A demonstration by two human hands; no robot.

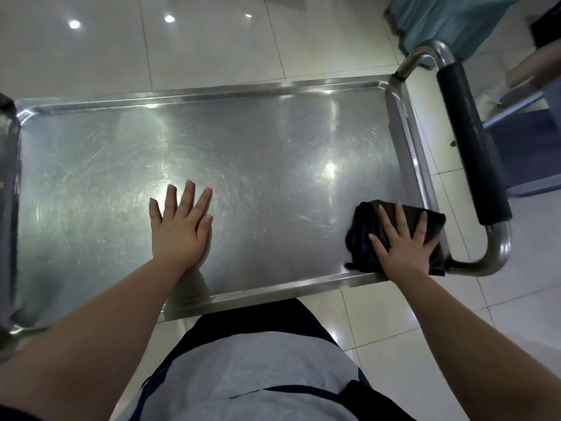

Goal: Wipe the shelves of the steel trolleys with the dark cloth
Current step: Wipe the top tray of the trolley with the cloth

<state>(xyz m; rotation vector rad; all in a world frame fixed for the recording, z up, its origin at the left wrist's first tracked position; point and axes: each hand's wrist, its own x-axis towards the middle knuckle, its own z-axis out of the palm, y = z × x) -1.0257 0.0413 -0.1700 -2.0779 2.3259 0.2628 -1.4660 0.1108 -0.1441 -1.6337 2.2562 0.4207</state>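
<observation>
With right hand spread flat on dark cloth at near right corner of shelf, and left hand spread flat mid-shelf as brace, sweep leftward in overlapping strokes (rim too).

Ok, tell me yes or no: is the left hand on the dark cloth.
No, the left hand lies flat on the bare steel shelf, while the right hand presses the dark cloth.

On the trolley shelf, the left hand lies centre-front and the cloth lies front-right under the right hand.
</observation>
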